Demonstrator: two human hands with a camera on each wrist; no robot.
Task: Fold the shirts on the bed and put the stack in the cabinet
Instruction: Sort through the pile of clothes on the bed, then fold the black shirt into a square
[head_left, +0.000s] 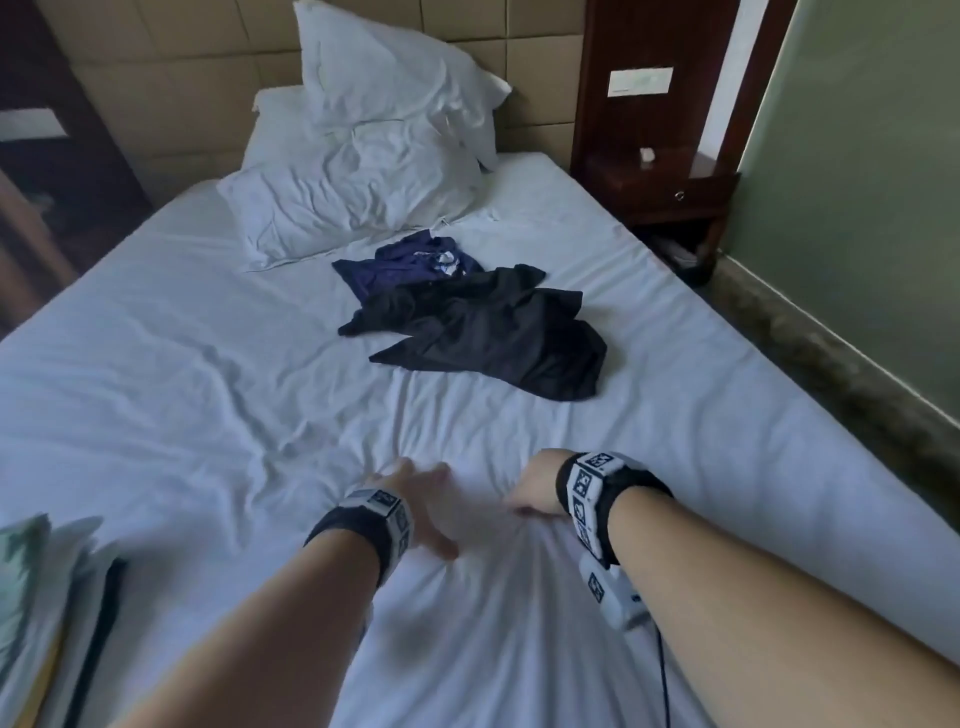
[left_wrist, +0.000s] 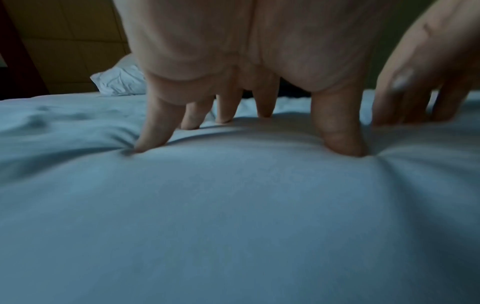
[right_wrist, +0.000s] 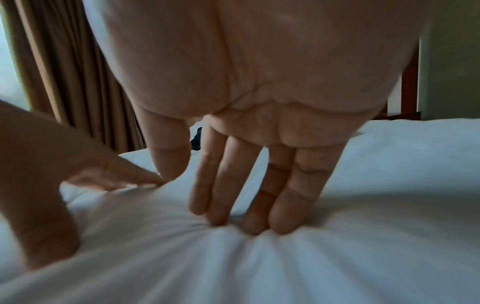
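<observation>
Both hands are on the near part of the bed (head_left: 182, 364), pressing into the white sheet (head_left: 467, 623). Neither holds a garment.

Left hand (head_left: 421, 512): fingers spread and straight, tips dug into the sheet; in the left wrist view the fingertips (left_wrist: 145, 142) dimple the fabric and creases radiate from them. Nothing gripped.

Right hand (head_left: 535, 491): fingers extended and close together, tips (right_wrist: 283, 222) pushing down so the sheet puckers around them. Whether any fold of sheet is caught under them cannot be told; it looks like pressing, not pinching.

Shirts: two dark garments lie crumpled mid-bed, well apart from the hands. The black shirt (head_left: 493, 332) is nearer and spread out in loose folds; the navy shirt (head_left: 410, 262) lies behind it, touching or partly under it, just in front of the pillows (head_left: 353, 202). Neither is folded.

A pile of light-coloured items (head_left: 47, 587) sits at the lower left edge; what it is cannot be told. The nightstand (head_left: 660, 182) stands right of the headboard. No cabinet identified with certainty.

Judgement: early stage, probably smoothing a working patch of sheet before folding. No shirt folded so far.

Next move calls for a reach forward across the bed to the black shirt, taking it by shoulders or hem, drawing it to the smoothed area and laying it flat. Risk: dragging the navy shirt along with it.
</observation>
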